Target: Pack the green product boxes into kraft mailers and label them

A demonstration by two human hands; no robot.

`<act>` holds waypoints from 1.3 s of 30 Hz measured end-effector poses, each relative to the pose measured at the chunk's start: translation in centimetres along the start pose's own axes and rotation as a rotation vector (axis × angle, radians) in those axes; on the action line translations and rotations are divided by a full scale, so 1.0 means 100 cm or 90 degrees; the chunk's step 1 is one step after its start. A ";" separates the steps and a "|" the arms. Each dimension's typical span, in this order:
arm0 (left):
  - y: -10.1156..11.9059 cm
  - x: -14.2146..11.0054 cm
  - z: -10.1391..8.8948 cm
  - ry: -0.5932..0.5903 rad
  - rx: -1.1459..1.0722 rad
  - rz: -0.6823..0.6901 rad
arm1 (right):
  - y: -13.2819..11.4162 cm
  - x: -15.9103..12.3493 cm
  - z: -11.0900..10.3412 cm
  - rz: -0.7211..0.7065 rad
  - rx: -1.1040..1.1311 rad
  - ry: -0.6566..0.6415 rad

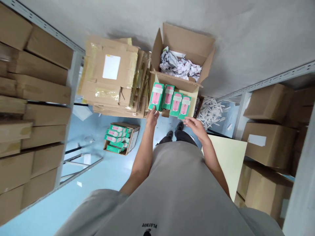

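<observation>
Several green boxes with pink fronts [169, 99] stand side by side in a row on a pale yellow table [192, 97]. My left hand [152, 117] touches the bottom of the leftmost box [156, 96], its fingers curled at the box's lower edge. My right hand [195, 127] hovers just below the rightmost box [184, 107], fingers loosely apart and holding nothing. Behind the row sits an open cardboard carton [182, 55] filled with crumpled white paper [179, 66].
A small carton of more green boxes [119, 137] sits on the blue floor at left. Flattened cardboard sheets [113, 77] lean beside the table. Metal shelves with brown cartons [31, 108] line the left, more cartons [268, 144] the right. White packing scraps [213, 111] lie beyond the table.
</observation>
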State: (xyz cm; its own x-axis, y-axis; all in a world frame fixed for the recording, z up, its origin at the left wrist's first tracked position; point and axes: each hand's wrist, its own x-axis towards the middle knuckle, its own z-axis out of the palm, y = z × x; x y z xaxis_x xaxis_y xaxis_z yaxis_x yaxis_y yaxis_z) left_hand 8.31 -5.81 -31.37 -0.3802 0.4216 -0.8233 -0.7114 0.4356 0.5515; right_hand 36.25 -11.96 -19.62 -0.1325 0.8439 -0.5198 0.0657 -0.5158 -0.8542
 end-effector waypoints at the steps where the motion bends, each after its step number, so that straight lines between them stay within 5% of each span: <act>1: 0.000 0.001 0.000 -0.008 0.001 -0.005 | 0.001 -0.002 0.001 -0.004 0.001 0.005; 16: 0.006 -0.018 -0.021 -0.077 0.040 0.040 | 0.042 -0.058 0.041 -0.045 0.051 0.058; 24: -0.007 -0.070 -0.054 -0.338 0.221 0.104 | 0.080 -0.137 0.040 -0.078 0.116 0.258; 31: -0.046 -0.149 -0.014 -0.671 0.497 0.114 | 0.113 -0.209 -0.006 -0.155 0.160 0.585; 35: -0.086 -0.193 0.019 -0.785 0.645 0.088 | 0.153 -0.250 -0.017 -0.145 0.221 0.647; 39: -0.149 -0.243 0.051 -0.928 0.745 0.127 | 0.198 -0.299 -0.008 -0.088 0.351 0.704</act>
State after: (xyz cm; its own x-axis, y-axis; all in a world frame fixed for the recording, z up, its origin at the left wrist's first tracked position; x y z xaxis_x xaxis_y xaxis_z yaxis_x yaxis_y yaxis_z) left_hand 31.16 -18.48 -18.93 0.7873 0.5099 -0.3465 0.2236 0.2876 0.9313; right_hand 42.33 -47.33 -21.02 0.8162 0.4289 -0.3870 -0.3423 -0.1805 -0.9221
